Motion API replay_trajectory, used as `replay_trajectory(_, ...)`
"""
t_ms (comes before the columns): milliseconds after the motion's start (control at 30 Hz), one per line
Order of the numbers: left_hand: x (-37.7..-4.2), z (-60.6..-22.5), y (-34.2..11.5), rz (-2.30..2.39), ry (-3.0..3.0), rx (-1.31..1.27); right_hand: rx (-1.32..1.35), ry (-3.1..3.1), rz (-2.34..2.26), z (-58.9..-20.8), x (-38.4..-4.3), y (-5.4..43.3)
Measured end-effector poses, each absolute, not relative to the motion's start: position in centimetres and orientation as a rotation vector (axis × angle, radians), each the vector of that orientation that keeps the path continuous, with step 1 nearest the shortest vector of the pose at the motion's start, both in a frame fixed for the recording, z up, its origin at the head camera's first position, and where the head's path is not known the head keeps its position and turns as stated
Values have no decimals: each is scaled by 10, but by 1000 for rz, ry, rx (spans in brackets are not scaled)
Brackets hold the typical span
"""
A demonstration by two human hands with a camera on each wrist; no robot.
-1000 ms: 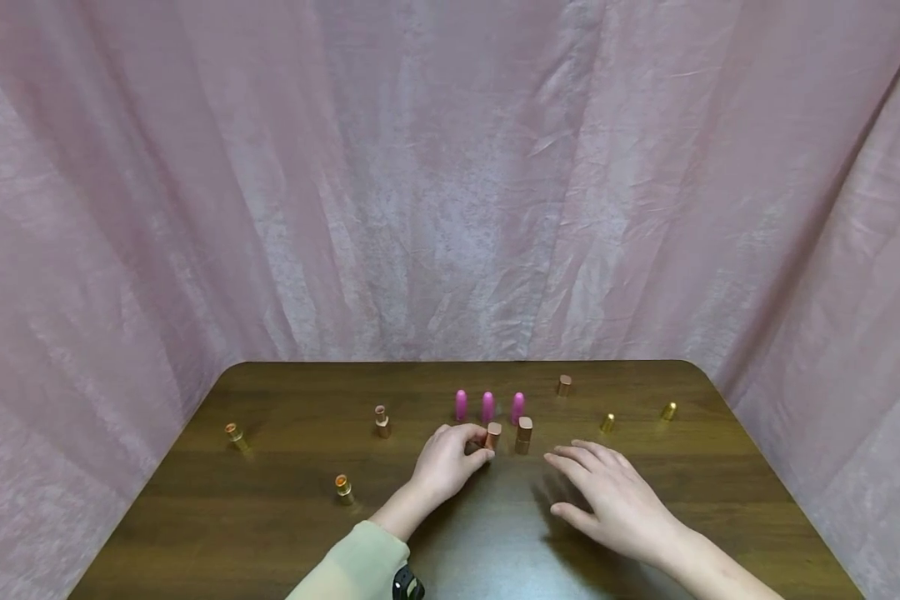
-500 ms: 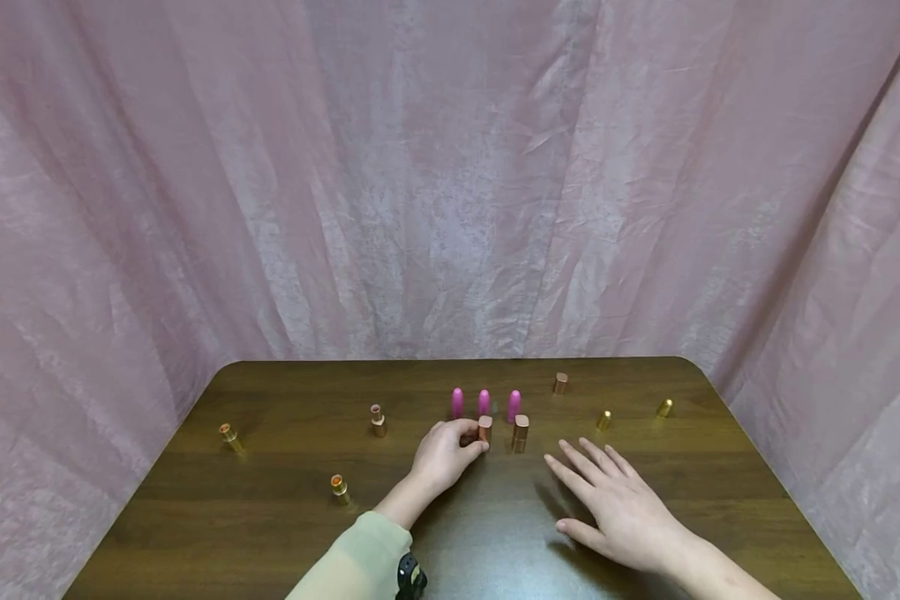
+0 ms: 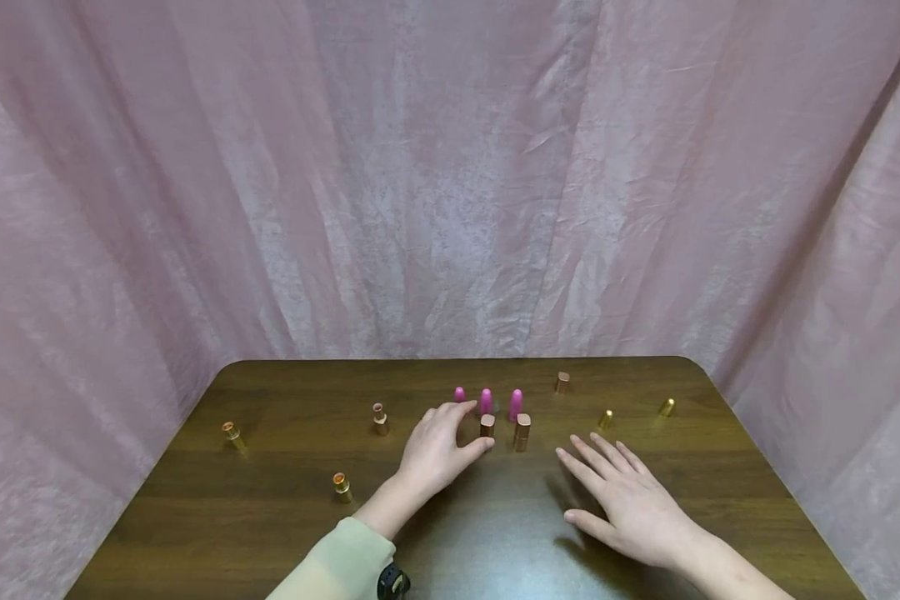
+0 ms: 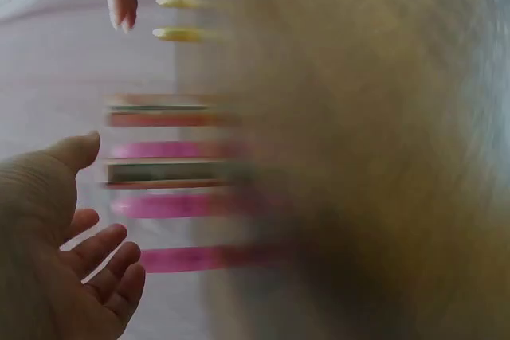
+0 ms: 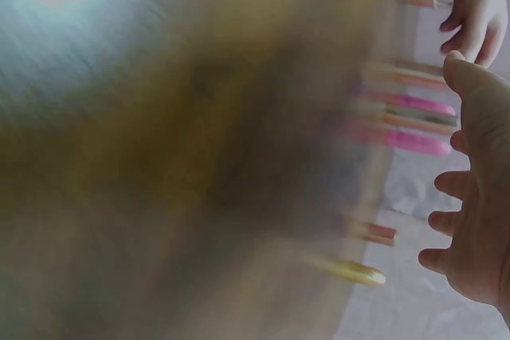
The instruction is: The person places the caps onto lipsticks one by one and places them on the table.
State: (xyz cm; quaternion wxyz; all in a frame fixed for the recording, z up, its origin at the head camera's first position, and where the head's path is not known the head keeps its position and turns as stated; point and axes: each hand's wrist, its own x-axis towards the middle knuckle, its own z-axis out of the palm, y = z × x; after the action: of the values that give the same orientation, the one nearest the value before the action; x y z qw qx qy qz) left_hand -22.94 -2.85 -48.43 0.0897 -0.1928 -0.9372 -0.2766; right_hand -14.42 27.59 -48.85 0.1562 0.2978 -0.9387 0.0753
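A rose-gold lipstick tube [image 3: 487, 427] stands upright between the spread thumb and fingers of my left hand [image 3: 429, 457]. In the left wrist view, a gap shows between that hand [image 4: 48, 228] and the tubes. Just right of it stands a second rose-gold tube [image 3: 522, 434]. Behind them is a row of pink bullet-shaped tubes [image 3: 516, 406], the leftmost partly hidden by my left fingers. My right hand [image 3: 633, 510] hovers palm down over the table at the right, fingers spread, holding nothing; its shadow falls beneath it.
Uncapped gold tubes [image 3: 342, 488] and a rose-gold uncapped tube [image 3: 380, 420] stand on the left of the wooden table [image 3: 195, 517]. Small gold caps [image 3: 667, 407] and a rose-gold cap [image 3: 562, 382] stand at the back right. Pink curtains [image 3: 450, 183] enclose the table.
My left hand has let go of the rose-gold tube; its fingers have spread and the hand has drawn slightly left. My right hand has shifted a little to the right.
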Motion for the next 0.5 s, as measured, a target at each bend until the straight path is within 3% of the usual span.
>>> replay_trajectory(233,-216,-443,-39,-443,-2773,-861,754,-2779,249,-462,-166,288)
replay_trajectory(500,-205,-429,-39,-174,-2756,-1097,680,-2861,288,-448,-191,291)
